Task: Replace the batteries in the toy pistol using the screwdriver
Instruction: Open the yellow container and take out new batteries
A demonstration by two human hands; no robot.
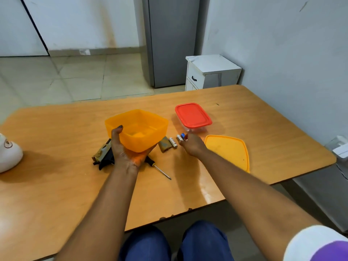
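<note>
Head view, person seated at a wooden table (244, 113). We see the left hand (124, 149) cupping the near corner of an empty orange tub (139, 129), thumb hooked over the rim and fingers under the base, so that the tub is tilted and lifted off the table. The right hand (192, 146), at 3 o'clock from the tub, pinches small batteries (181, 137) at its fingertips; their exact number we cannot tell. One loose battery (173, 142) lies on the table just beside that hand, next to a camouflage-patterned cover piece (164, 145).

The toy pistol (103, 154) lies at 7 o'clock from the tub, partly hidden behind the left hand. The screwdriver (158, 167) rests at 5 o'clock, its handle under the left palm and its tip pointing toward 4 o'clock. The tub's orange lid (228, 150) lies flat at 3 o'clock beyond the right hand; a closed red-lidded container (193, 115) stands at 1 o'clock.

We judge the step in hand to be sorting batteries, probably into or out of the tub. To do it well, we would keep spent and fresh cells well apart, hold the tub steady and level while the right hand moves, and set the tub clear of the pistol and screwdriver so both remain reachable.
</note>
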